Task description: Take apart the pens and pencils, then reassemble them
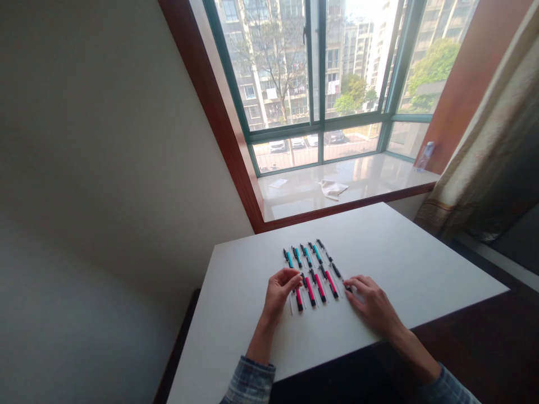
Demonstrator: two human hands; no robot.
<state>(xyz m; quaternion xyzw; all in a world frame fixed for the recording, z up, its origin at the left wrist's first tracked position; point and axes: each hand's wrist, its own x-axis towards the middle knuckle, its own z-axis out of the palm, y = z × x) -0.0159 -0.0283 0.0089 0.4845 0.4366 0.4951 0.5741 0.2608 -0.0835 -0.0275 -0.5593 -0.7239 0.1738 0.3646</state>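
Note:
Disassembled pens lie in two rows on the white table (pixel 240 308). The far row has turquoise pen barrels (pixel 307 257), the near row pink pen barrels (pixel 320 287), with black pen parts and thin pale sticks like refills beside them. My left hand (pixel 278 292) hovers over the left end of the pink row, thumb and fingertips pinched; whatever they hold is too small to make out. At the right end, my right hand (pixel 373 300) rests low on the table, thumb and index finger around a black pen part (pixel 348 288). Another black pen part (pixel 336 270) lies just beyond it.
A windowsill (pixel 290 205) runs behind the table, with a crumpled white cloth (pixel 333 189), a flat paper (pixel 278 183) and a clear bottle (pixel 425 157). A wall (pixel 126 168) stands to the left, a curtain (pixel 471 151) to the right.

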